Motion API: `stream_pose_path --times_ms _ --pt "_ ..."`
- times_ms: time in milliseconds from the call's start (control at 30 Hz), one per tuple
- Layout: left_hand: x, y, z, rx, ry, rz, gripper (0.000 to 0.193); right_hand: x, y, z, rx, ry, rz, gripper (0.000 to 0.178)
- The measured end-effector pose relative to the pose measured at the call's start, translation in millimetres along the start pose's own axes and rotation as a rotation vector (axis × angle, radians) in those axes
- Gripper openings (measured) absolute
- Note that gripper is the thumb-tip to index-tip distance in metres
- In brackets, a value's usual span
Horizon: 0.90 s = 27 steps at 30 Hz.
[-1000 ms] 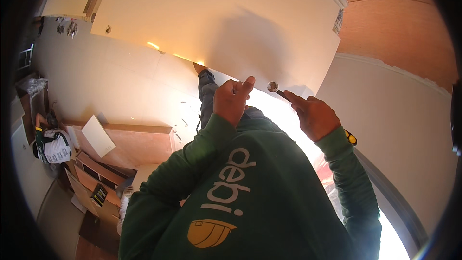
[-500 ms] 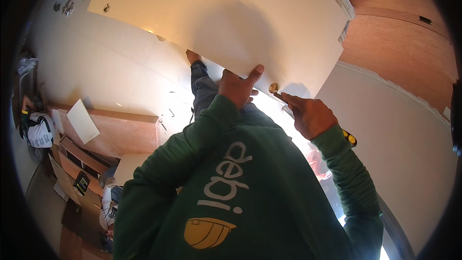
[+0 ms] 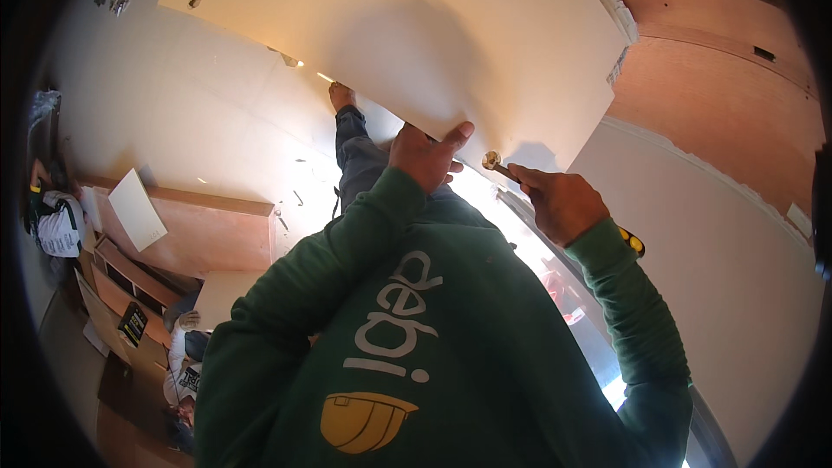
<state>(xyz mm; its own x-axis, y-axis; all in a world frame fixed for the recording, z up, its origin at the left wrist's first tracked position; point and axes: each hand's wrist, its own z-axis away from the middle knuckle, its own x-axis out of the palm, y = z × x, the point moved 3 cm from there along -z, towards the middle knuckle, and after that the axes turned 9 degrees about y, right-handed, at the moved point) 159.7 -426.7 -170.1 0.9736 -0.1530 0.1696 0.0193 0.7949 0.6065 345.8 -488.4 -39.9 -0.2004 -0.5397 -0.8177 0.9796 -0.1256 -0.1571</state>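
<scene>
A large white panel [image 3: 347, 9] lies in front of me. My left hand [image 3: 425, 154] grips its near edge, thumb on the face and fingers curled beneath. Near the right corner, a round hole [image 3: 491, 159] is cut in the panel and shows bare wood. Closed round a chisel [image 3: 504, 172], my right hand [image 3: 563, 204] keeps the narrow blade pointed at that hole, its tip at the rim. A black-and-yellow end [image 3: 633, 243], apparently of the chisel's handle, sticks out past my right wrist.
A second hole [image 3: 194, 0] sits at the panel's far left. My bare foot [image 3: 342, 95] is beside the panel edge. Reddish wooden boards [image 3: 719, 78] stand at the right. At left are a wooden cabinet carcass [image 3: 199, 221], a small white board [image 3: 139, 210] and two co-workers [image 3: 59, 221].
My right hand has shifted slightly right, and more of the chisel blade shows at the hole. My left hand keeps its grip on the panel edge. The whole view has shifted a little.
</scene>
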Motion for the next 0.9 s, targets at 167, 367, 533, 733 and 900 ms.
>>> stream_pose_path --times_ms 167,367,533,733,900 --pt "-1.4 -1.2 -0.3 -0.001 0.012 -0.019 0.049 -0.6 3.1 5.1 0.076 0.007 -0.138 0.034" --pt "-4.2 -1.6 -6.3 -0.008 -0.002 -0.041 0.046 13.2 1.0 2.7 0.072 -0.007 -0.214 0.032" --pt "-7.6 -6.9 -10.6 -0.023 -0.013 -0.002 0.048 6.8 -6.8 0.5 0.062 -0.019 -0.005 0.033" --pt "-7.8 -7.6 -6.6 0.02 0.004 0.003 0.05 12.5 3.8 -6.0 0.036 -0.059 0.394 0.039" --pt "-9.8 -11.4 -11.3 0.0 -0.036 -0.011 0.052 7.7 -16.9 5.8 0.016 0.055 0.485 0.046"
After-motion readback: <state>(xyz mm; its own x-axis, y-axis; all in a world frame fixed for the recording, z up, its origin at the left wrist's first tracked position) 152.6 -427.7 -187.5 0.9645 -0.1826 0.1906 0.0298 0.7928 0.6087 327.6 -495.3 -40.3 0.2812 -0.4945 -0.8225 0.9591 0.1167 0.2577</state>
